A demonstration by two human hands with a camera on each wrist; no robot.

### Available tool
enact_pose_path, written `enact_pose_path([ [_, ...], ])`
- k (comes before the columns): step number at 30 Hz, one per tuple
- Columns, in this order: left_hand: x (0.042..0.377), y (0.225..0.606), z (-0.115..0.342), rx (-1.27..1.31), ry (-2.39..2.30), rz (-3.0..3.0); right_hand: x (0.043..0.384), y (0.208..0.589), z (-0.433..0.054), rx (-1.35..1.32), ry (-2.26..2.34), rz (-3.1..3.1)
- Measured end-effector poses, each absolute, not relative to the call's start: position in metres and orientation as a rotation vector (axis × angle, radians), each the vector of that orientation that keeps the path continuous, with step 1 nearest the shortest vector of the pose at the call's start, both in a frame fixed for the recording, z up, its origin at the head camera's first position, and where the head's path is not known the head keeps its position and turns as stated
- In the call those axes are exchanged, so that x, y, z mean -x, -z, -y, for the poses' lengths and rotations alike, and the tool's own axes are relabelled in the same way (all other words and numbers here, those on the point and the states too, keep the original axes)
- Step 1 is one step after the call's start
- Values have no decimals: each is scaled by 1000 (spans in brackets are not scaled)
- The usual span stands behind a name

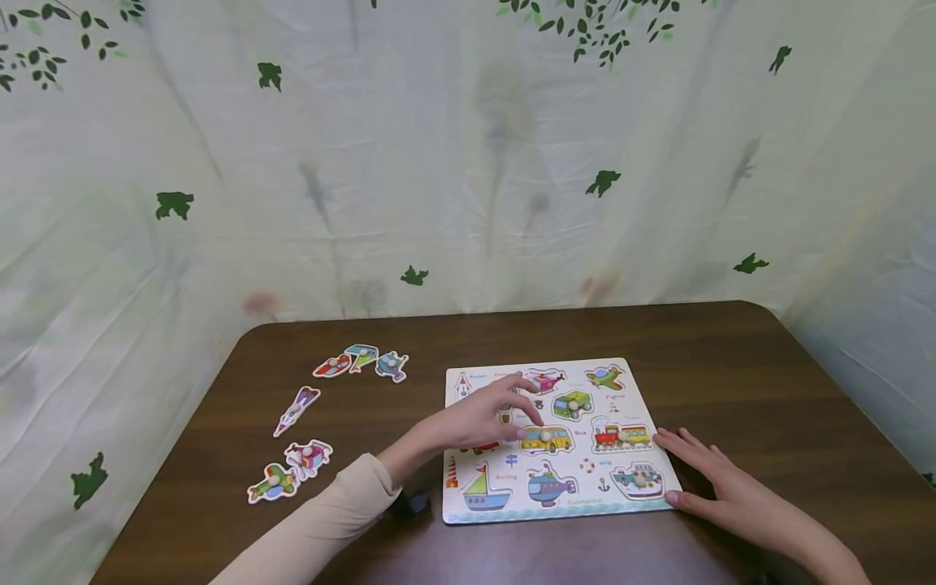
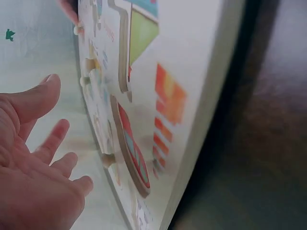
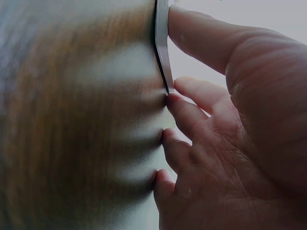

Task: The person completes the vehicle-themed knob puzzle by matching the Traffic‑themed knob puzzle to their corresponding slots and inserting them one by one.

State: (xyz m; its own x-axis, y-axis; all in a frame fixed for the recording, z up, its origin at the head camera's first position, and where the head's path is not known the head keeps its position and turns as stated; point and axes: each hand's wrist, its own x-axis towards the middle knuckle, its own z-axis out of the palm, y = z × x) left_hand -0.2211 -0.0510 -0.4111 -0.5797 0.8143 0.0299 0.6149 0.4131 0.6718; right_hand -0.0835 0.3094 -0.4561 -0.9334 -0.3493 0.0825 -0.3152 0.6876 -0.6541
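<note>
A white wooden puzzle board (image 1: 585, 508) with printed vehicles lies flat on the table. Over its middle left hovers my left hand (image 1: 478, 414), fingers loosely bent and spread, nothing between them in the left wrist view. Just below its fingertips sits the yellow bus piece (image 1: 547, 439) with its knob; the hand hides part of the board. Knobbed pieces also fill the green truck (image 1: 573, 404), train (image 1: 621, 437) and ship (image 1: 639, 481) places. My right hand (image 1: 731, 496) rests at the board's right side, thumb on the lower right corner, fingers extended along the edge and table.
Loose pieces lie left of the board: a rocket (image 1: 296, 411), a pink helicopter (image 1: 309, 459), a green plane (image 1: 273, 483), a red piece (image 1: 332, 366), a sailboat (image 1: 361, 356) and a submarine (image 1: 392, 366). A leaf-printed curtain (image 1: 468, 203) hangs behind the brown table (image 1: 731, 357).
</note>
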Motion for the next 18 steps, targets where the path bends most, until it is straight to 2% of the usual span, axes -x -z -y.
enact_pose_path([
  [18, 197, 396, 106, -1144, -1143, -2402, 85, 455, -310, 535, 1097, -2830],
])
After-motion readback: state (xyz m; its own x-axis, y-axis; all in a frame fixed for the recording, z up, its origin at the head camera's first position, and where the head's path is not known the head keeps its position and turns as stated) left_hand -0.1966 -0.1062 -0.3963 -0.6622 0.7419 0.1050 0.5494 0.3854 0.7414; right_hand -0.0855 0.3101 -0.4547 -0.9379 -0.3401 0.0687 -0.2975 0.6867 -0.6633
